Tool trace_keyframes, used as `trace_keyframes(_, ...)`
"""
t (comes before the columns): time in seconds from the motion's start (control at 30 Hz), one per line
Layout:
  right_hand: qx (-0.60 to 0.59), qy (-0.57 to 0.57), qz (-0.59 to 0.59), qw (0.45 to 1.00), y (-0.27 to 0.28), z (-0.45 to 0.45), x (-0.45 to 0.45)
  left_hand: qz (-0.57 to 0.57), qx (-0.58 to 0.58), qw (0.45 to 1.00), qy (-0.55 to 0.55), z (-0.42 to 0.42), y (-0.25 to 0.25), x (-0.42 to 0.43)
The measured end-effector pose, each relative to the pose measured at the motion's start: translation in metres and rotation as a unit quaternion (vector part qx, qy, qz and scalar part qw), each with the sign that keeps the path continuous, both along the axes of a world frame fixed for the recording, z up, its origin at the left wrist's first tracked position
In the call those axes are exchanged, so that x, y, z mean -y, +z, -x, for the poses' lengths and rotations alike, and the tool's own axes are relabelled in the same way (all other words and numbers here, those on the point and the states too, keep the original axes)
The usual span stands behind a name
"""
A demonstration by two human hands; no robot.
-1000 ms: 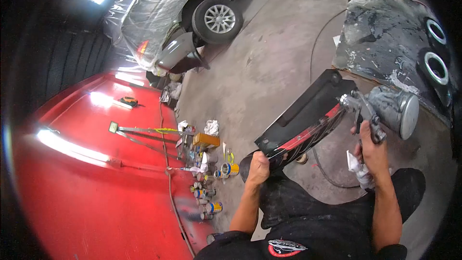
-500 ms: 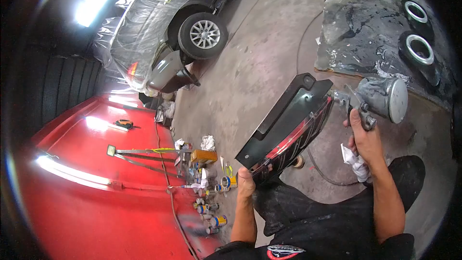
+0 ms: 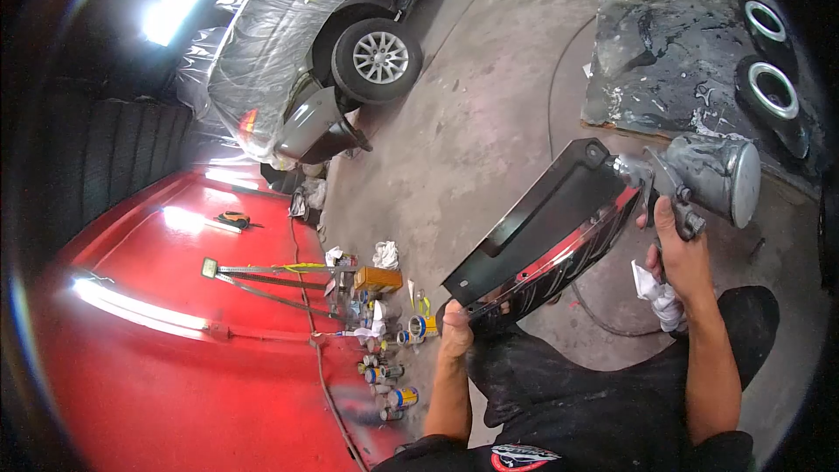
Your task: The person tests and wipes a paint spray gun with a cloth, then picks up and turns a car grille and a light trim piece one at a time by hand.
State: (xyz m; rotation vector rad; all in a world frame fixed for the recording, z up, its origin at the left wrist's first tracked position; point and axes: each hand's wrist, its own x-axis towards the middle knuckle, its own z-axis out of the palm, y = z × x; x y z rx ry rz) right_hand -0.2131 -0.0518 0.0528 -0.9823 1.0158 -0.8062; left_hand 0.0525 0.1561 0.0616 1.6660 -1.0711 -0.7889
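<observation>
My left hand (image 3: pixel 454 329) is closed on the lower end of a long, glossy black car body panel (image 3: pixel 544 220), with the thumb on the near face. The panel slants up to the right and reflects red. In my right hand (image 3: pixel 680 255) is a spray gun (image 3: pixel 657 182), gripped by its handle. The gun's metal paint cup (image 3: pixel 717 177) juts out to the right, and its nozzle end is close to the panel's upper end; whether they touch I cannot tell. A crumpled white cloth (image 3: pixel 657 299) hangs just below my right hand.
A car (image 3: pixel 319 127) under plastic sheeting stands at the upper left. Paint cans (image 3: pixel 404 398) and a yellowish box (image 3: pixel 378 280) sit by the red wall (image 3: pixel 175 367). Black parts with silver rings (image 3: pixel 773 91) lie on a stained board (image 3: pixel 651 57). A hose (image 3: pixel 603 328) crosses the floor.
The panel has turned in my left hand, so its reflective lower side shows more. The spray gun has stayed near the panel's upper end. The whole view has shifted slightly.
</observation>
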Motion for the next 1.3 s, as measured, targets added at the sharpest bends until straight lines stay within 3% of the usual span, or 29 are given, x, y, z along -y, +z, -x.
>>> trace_keyframes(0.37, 0.044, 0.076, 0.036, 0.995, -0.005, 0.001, -0.001, -0.026, 0.016, 0.999, 0.04, 0.011, -0.003, 0.016)
trace_keyframes(0.67, 0.082, 0.11, 0.042, 0.99, 0.001, 0.0, -0.007, -0.024, 0.038, 0.999, -0.009, 0.014, 0.003, 0.02)
trace_keyframes(0.83, 0.07, 0.139, 0.047, 0.987, 0.0, -0.002, -0.008, -0.016, -0.06, 0.997, -0.045, 0.007, -0.023, 0.021)
trace_keyframes(1.03, 0.061, 0.184, 0.094, 0.977, -0.009, -0.009, -0.024, -0.026, -0.058, 0.998, -0.029, 0.006, -0.021, 0.021)
trace_keyframes(1.17, 0.057, 0.136, 0.16, 0.976, -0.021, -0.018, -0.032, -0.021, -0.05, 0.998, -0.018, 0.006, -0.013, 0.02)
trace_keyframes(1.3, 0.043, 0.116, 0.098, 0.987, -0.012, -0.013, -0.018, -0.006, -0.066, 0.998, -0.003, 0.008, -0.011, 0.017)
